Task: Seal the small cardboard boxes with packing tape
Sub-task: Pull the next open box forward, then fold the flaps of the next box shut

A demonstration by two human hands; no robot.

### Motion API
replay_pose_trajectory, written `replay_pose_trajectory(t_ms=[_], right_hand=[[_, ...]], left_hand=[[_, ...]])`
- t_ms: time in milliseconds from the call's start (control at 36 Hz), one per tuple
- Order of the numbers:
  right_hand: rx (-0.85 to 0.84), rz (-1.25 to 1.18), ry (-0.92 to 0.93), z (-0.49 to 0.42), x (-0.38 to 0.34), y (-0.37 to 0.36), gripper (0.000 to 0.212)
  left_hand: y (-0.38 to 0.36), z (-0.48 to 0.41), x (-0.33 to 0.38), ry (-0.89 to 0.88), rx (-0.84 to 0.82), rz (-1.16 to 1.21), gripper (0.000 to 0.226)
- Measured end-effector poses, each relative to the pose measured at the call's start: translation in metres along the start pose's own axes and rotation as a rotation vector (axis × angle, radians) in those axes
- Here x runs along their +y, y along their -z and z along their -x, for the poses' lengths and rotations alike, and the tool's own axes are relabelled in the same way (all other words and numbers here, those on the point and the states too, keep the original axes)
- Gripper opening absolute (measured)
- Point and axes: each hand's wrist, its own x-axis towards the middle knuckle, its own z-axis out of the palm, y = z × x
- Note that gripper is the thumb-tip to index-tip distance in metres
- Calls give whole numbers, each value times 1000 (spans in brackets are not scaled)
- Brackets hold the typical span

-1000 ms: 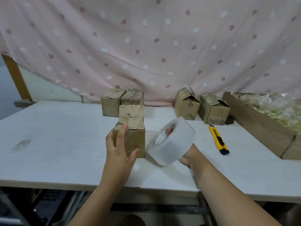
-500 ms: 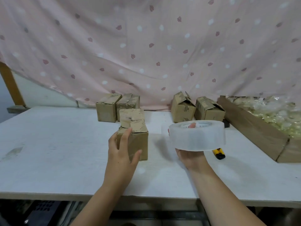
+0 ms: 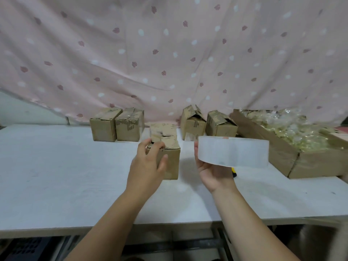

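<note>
Standing mid-table, the small brown cardboard box (image 3: pixel 170 162) has scuffed top flaps folded down unevenly; the left hand (image 3: pixel 146 166) grips its near left corner. Just right, the right hand (image 3: pixel 212 172) holds up a wide clear packing-tape roll (image 3: pixel 233 153), hiding most of a yellow tool (image 3: pixel 234 171). 4 similar boxes (image 3: pixel 103 127) line the far edge of the white table (image 3: pixel 56 176).

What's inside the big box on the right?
A heap of crinkly clear and yellowish plastic bags fills the big box. What lies under the heap is covered.
</note>
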Motion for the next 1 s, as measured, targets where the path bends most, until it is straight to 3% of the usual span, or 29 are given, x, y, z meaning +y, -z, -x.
replay_pose_trajectory(t_ms=[111, 222, 306, 417, 500, 611, 750, 1000], right_hand=[[-15, -14, 4, 4, -3, -8, 32], [1, 16, -31, 5, -4, -17, 13], [20, 53, -28, 5, -2, -23, 15], [18, 95, -9, 8, 3, -32, 27], [4, 192, 4, 12, 7, -41, 19], [-25, 287, 6, 18, 14, -50, 8], [-80, 226, -25, 25, 17, -59, 25], [-22, 167, -54, 29, 19, -62, 23]], left_hand=[[8, -3, 11, -9, 73, -65, 36], [9, -5, 9, 36, -22, -64, 34], [7, -2, 10, 37, -13, -61, 28], [16, 1, 30, 29, 177, 217, 18], [29, 1, 53, 134, 83, 513, 20], [31, -4, 66, 287, -19, 761, 47], [31, -5, 68, 304, 116, 811, 15], [36, -2, 68, 320, 125, 881, 12]])
